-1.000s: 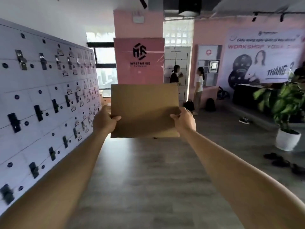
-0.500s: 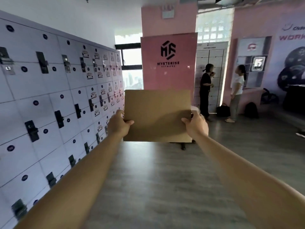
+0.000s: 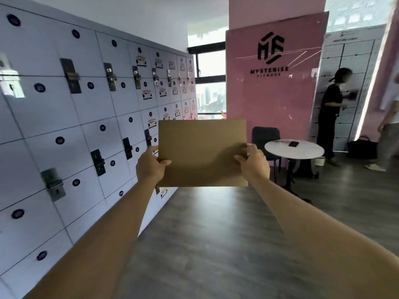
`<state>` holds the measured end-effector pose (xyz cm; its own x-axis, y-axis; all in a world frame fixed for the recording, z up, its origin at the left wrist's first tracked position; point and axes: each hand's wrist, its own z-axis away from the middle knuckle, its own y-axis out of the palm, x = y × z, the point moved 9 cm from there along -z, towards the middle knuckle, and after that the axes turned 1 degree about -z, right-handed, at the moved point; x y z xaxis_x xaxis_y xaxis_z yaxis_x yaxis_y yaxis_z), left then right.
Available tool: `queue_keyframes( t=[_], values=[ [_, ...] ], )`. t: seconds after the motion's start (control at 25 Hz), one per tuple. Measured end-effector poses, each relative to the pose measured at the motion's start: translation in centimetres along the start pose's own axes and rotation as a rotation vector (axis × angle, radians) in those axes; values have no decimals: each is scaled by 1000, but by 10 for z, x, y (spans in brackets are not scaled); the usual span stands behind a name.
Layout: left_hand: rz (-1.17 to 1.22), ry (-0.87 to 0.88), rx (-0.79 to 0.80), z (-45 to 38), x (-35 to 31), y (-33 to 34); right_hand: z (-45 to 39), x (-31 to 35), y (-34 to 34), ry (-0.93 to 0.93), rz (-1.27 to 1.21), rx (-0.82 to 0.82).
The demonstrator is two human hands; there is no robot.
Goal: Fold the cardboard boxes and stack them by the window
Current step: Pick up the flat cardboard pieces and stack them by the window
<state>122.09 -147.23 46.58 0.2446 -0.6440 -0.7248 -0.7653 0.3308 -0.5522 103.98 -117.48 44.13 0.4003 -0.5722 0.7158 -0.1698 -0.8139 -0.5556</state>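
Note:
A flat brown cardboard box [image 3: 203, 152] hangs upright in front of me at arm's length. My left hand [image 3: 150, 167] grips its left edge, thumb on the near face. My right hand [image 3: 253, 162] grips its right edge the same way. Both arms are stretched out. The window [image 3: 210, 83] shows beyond the cardboard's top edge, between the lockers and a pink panel.
A wall of white lockers [image 3: 75, 126] runs along the left. A pink panel [image 3: 272, 72] stands ahead right. A round white table [image 3: 294, 148] with a dark chair [image 3: 265, 137] is right of the cardboard. A person in black [image 3: 330, 113] stands by far lockers. Grey wood floor [image 3: 216, 234] lies below.
I have walked forward and turned left: lockers, pink panel and window are closer, the table has come into view. Both hands keep the same hold on the cardboard.

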Motion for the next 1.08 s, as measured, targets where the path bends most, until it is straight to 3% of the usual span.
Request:
queue_keyframes(
  t=[0.24, 0.52, 0.68, 1.08],
  values=[
    [72, 14, 64, -180, 7, 120, -163, -13, 80, 13, 47, -31],
    [128, 69, 162, -338, -25, 324, -350, -110, 126, 100, 103, -155],
    [124, 2, 159, -445, -12, 422, -487, -145, 207, 67, 108, -85],
    [64, -111, -66, -734, 101, 501, -753, -103, 485, -63, -6, 62]
  ],
)
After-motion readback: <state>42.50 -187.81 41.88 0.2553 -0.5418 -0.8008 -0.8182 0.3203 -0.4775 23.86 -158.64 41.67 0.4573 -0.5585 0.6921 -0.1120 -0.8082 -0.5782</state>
